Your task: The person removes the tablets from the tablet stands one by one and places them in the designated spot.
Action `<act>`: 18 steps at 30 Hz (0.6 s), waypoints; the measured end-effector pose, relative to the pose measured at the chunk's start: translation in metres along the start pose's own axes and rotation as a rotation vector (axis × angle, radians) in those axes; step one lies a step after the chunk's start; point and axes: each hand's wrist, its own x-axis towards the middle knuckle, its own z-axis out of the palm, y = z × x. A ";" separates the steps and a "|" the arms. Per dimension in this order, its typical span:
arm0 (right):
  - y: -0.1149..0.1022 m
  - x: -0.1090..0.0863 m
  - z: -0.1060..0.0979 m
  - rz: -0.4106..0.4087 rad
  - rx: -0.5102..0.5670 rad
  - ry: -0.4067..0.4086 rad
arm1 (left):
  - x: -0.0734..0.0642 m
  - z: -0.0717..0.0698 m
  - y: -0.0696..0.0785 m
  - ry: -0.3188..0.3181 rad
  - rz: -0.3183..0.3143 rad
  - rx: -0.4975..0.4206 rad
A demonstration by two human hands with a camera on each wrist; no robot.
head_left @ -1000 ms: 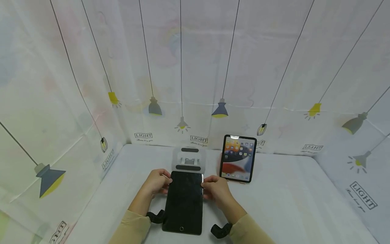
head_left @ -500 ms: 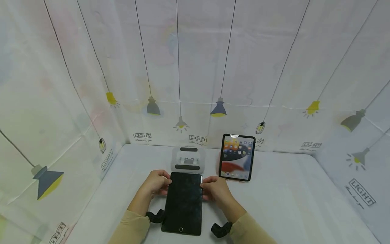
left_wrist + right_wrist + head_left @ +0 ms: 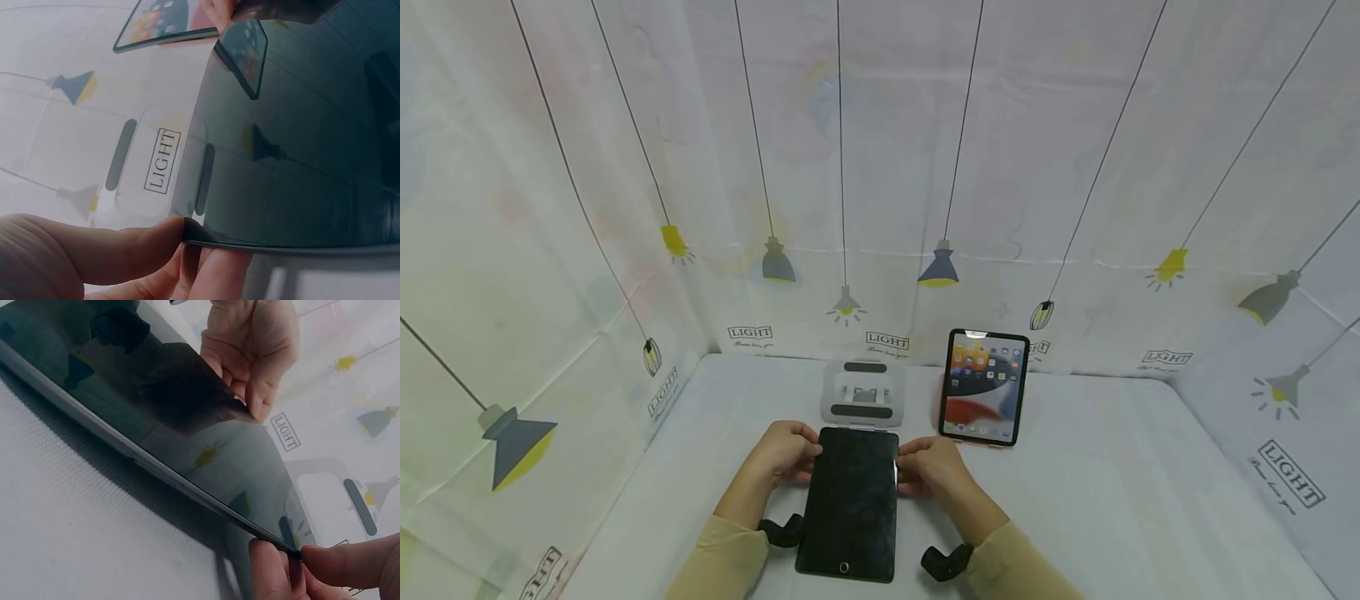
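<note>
A black tablet [image 3: 850, 504] with a dark screen and a round home button lies between both hands, its far end close in front of a white tablet stand [image 3: 863, 393]. My left hand [image 3: 786, 452] pinches its far left corner, thumb on top and fingers beneath, as the left wrist view shows. At the far right corner my right hand [image 3: 934, 468] grips the edge the same way, with the thumb [image 3: 350, 559] at the rim. In the right wrist view, the tablet's long side is raised over the white cloth [image 3: 75, 519] and casts a shadow on it.
To the right of the stand, a second tablet [image 3: 985, 387] leans upright with its lit screen of app icons. Dark pads [image 3: 862, 411] cross the white stand. A curtain [image 3: 880, 167] printed with lamps closes off the back and sides of the white table [image 3: 1120, 483].
The tablet and both hands have come slightly nearer the person, so more of the stand's front edge shows. The right thumb has shifted from over the screen toward the rim.
</note>
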 end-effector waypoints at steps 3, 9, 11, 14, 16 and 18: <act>0.000 0.000 0.000 0.005 0.005 -0.004 | -0.001 0.000 0.000 0.016 -0.010 0.014; 0.001 0.000 0.000 0.016 0.016 -0.006 | -0.002 0.000 -0.001 0.035 -0.018 0.024; 0.001 0.000 0.000 0.018 0.021 -0.004 | -0.002 0.000 -0.001 0.036 -0.021 0.022; 0.001 0.000 0.000 0.019 0.025 -0.003 | -0.002 0.000 -0.001 0.036 -0.028 0.013; 0.001 0.000 -0.001 0.018 0.026 -0.005 | -0.001 0.000 -0.002 0.035 -0.031 0.007; 0.002 -0.001 -0.002 0.016 0.025 -0.007 | 0.000 -0.001 -0.003 0.030 -0.030 0.000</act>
